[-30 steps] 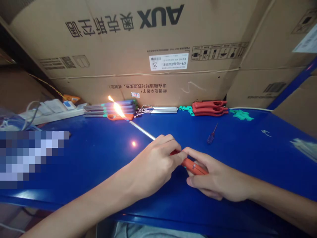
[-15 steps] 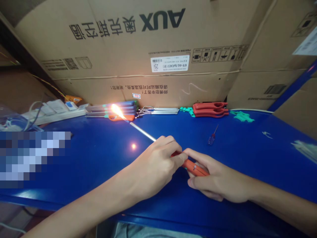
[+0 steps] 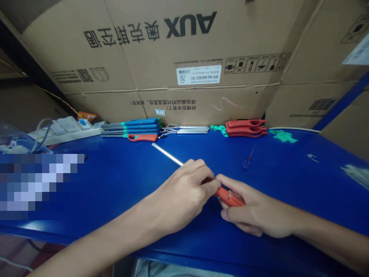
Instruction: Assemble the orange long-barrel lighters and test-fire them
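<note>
Both my hands are closed on one long-nosed lighter (image 3: 230,197) with an orange-red handle, held above the blue table. My left hand (image 3: 190,188) wraps round the front of the handle, and the silver tube (image 3: 167,154) sticks out from it toward the upper left. No flame shows at the tube's tip. My right hand (image 3: 253,207) grips the rear of the handle, with the thumb side underneath partly seen. A bit of green shows on the handle between the hands. My left palm hides the joint of tube and handle.
Along the back lie blue lighters (image 3: 141,125), an orange lighter (image 3: 144,137), silver tubes with wires (image 3: 193,130), green caps (image 3: 217,129), red handles (image 3: 245,127) and green pieces (image 3: 284,135). A screwdriver (image 3: 247,161) lies nearer. A power strip (image 3: 69,132) is at left, a carton (image 3: 161,77) behind.
The flame at the tip of the lighter's tube has gone out, and its glow on the table with it. Both hands keep their hold and have hardly moved.
</note>
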`<state>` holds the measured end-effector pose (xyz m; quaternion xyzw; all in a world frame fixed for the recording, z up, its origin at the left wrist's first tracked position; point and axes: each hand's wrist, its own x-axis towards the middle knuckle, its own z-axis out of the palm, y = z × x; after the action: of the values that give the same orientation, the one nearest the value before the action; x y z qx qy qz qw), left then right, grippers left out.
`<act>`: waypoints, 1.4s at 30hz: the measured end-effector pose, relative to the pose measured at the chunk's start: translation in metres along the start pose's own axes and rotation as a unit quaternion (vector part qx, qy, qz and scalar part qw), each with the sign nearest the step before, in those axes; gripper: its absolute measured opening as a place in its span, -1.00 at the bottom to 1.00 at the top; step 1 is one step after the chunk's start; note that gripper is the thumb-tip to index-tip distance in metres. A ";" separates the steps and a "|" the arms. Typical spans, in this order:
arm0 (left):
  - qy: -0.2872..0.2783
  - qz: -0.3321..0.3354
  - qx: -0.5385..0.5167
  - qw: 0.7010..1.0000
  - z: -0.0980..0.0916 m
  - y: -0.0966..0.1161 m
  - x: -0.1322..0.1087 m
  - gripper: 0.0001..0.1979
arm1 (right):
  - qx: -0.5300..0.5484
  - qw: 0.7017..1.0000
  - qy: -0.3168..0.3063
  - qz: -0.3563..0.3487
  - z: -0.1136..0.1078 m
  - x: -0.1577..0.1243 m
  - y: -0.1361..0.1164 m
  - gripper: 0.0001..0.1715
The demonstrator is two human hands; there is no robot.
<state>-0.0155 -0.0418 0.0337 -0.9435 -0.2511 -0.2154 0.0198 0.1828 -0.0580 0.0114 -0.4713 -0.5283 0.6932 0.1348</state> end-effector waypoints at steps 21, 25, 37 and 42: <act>-0.003 0.000 -0.008 1.000 0.000 0.000 -0.001 -0.68 | 0.008 1.000 -0.010 -0.015 0.000 0.000 0.001 0.13; -0.002 0.008 -0.007 1.000 0.000 0.000 -0.002 -0.67 | 0.007 1.000 -0.004 -0.005 0.000 0.000 0.001 0.16; 0.006 0.015 0.003 1.000 0.002 -0.001 -0.001 -0.66 | 0.003 1.000 -0.008 -0.011 -0.001 0.001 0.002 0.09; 0.006 0.016 0.011 1.000 0.004 -0.003 -0.002 -0.70 | 0.007 1.000 -0.016 -0.011 -0.001 0.002 0.001 0.04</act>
<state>-0.0167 -0.0399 0.0289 -0.9460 -0.2377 -0.2178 0.0350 0.1832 -0.0562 0.0096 -0.4538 -0.5305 0.7027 0.1371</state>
